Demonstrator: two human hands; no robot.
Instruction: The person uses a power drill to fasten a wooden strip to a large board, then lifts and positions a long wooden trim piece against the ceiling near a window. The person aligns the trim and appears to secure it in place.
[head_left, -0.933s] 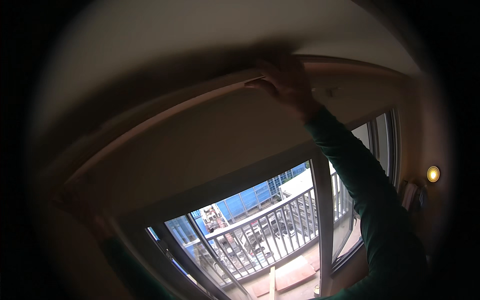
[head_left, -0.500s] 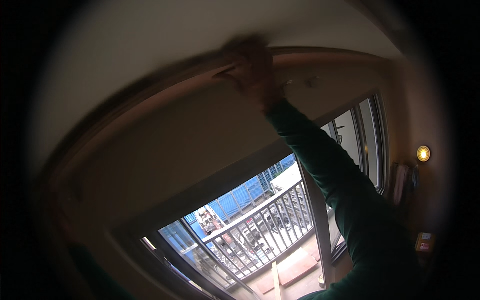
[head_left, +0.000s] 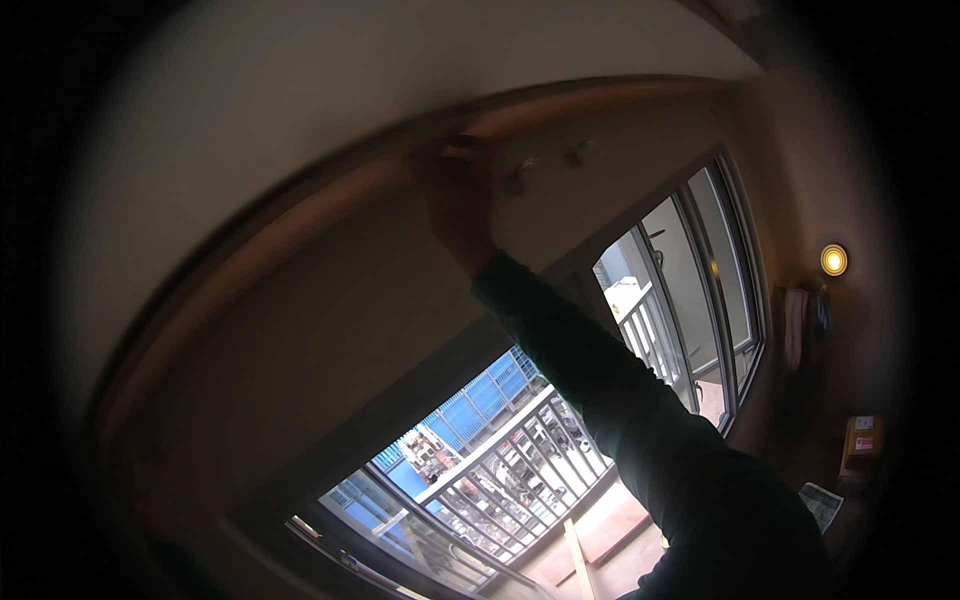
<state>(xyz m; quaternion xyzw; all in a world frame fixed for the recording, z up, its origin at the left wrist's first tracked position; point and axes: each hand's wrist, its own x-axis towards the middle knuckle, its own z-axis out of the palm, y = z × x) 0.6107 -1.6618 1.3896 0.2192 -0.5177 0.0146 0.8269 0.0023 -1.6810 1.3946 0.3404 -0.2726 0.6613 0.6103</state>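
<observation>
A long reddish-brown strip [head_left: 590,107] runs in a curve along the line where the pale ceiling [head_left: 330,70] meets the wall. My right hand [head_left: 460,195] is raised to it, its fingers curled closed against the strip's lower edge. Dimness and blur hide whatever the fingers may hold. Small fittings [head_left: 578,152] stick out from the wall to the right of that hand. At the lower left, my left hand [head_left: 145,500] is barely visible in the dark near the strip's far-left stretch, and its fingers cannot be made out.
Below the strip is a sliding window [head_left: 660,300] with an open part onto a balcony with a railing [head_left: 530,465] and wooden boards [head_left: 610,530]. A round lit lamp [head_left: 834,260], hanging cloths [head_left: 797,325] and an orange box [head_left: 862,440] are at right.
My right hand has moved left and slightly down along the strip. The view has shifted, showing more of the window and a paper sheet at lower right.
</observation>
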